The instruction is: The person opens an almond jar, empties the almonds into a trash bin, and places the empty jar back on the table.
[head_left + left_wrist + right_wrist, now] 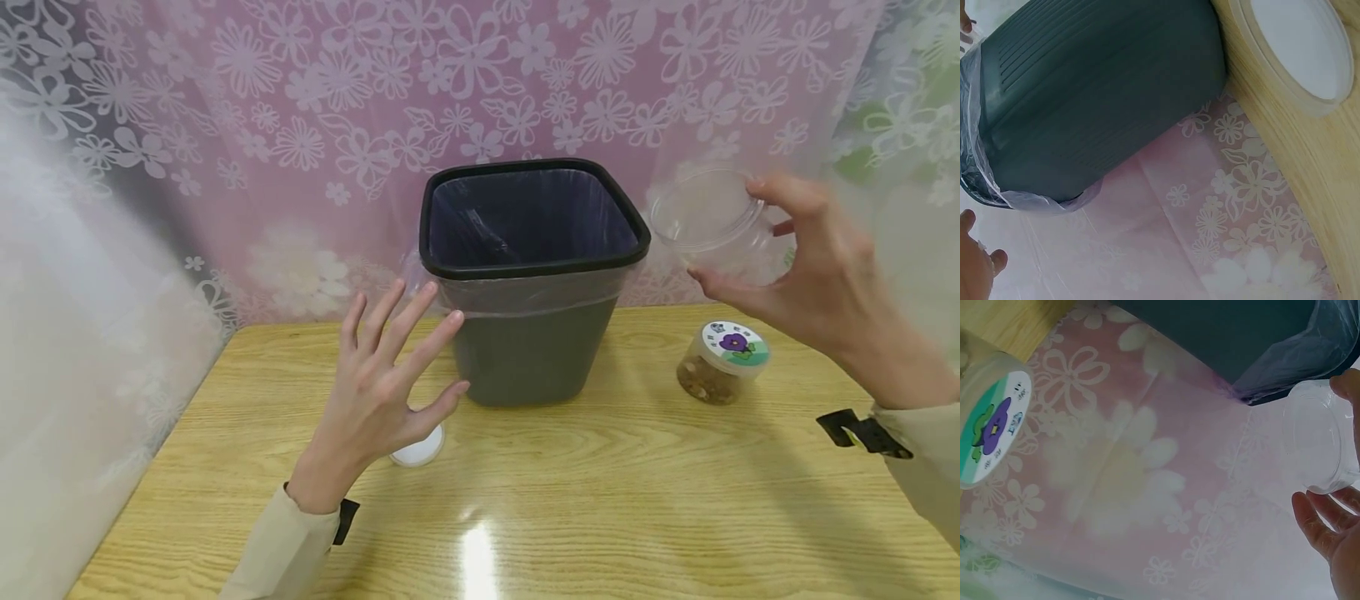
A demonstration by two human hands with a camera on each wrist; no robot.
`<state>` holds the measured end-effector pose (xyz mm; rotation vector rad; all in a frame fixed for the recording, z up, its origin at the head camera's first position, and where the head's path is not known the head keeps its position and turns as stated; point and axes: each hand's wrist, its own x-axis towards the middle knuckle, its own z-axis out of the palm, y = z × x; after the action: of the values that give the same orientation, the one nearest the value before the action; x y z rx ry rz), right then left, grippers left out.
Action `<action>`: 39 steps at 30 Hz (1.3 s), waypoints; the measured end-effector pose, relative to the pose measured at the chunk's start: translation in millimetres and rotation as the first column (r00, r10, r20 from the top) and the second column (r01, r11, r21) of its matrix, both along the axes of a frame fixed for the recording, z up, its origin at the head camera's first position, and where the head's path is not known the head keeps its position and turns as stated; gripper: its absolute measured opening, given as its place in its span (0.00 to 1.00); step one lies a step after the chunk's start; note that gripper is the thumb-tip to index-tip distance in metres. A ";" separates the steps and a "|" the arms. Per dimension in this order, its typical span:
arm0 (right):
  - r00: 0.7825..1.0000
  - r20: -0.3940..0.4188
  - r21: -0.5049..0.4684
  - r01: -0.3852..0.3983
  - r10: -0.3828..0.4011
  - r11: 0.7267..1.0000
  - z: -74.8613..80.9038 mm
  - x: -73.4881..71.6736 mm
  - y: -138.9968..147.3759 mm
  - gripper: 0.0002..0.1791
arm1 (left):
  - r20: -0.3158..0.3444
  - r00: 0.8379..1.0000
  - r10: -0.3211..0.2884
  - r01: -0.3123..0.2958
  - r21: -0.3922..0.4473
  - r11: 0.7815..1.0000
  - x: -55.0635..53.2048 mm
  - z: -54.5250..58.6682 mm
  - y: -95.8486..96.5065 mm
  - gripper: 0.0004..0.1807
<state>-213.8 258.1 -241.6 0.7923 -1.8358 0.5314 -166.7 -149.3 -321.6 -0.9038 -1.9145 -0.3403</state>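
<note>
My right hand (832, 267) grips a clear plastic jar (708, 217) between thumb and fingers, to the right of the bin and above the table. No contents show inside it. In the right wrist view the same jar (1316, 437) is seen near the bin's rim. My left hand (382, 392) is spread, fingers straight, in front of the bin's left side and holds nothing. Below it on the table lies a round white lid (420, 450), partly hidden by the hand. The dark grey bin (532, 350) stands upright with a clear bag folded over its black rim.
A small lidded jar (716, 375) of brown pieces, with a purple flower on its lid, stands on the wooden table (600, 500) right of the bin. Behind the table hangs a pink flowered curtain (337, 167). A whitish sheet (90, 375) hangs at the left.
</note>
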 end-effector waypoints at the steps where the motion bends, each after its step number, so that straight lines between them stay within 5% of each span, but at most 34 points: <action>1: 1.000 0.002 -0.003 -0.006 0.006 1.000 -2.4 0.1 0.5 0.50 | 0.003 1.000 0.000 0.000 -0.001 1.000 0.3 -0.8 -0.4 0.30; 16: 0.998 0.060 -0.001 0.002 -0.002 1.000 -26.5 8.1 12.8 0.51 | 0.034 0.999 0.004 -0.003 -0.031 1.000 2.8 -10.9 -6.4 0.30; 39: 0.999 0.010 -0.041 -0.031 0.032 0.999 -52.7 20.7 12.9 0.47 | 0.101 0.994 0.039 -0.032 -0.070 0.997 11.6 -32.6 -21.3 0.31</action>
<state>-193.1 270.9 -294.4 0.7930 -1.8191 0.5928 -155.1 -170.6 -354.2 -0.9112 -2.0444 -0.3073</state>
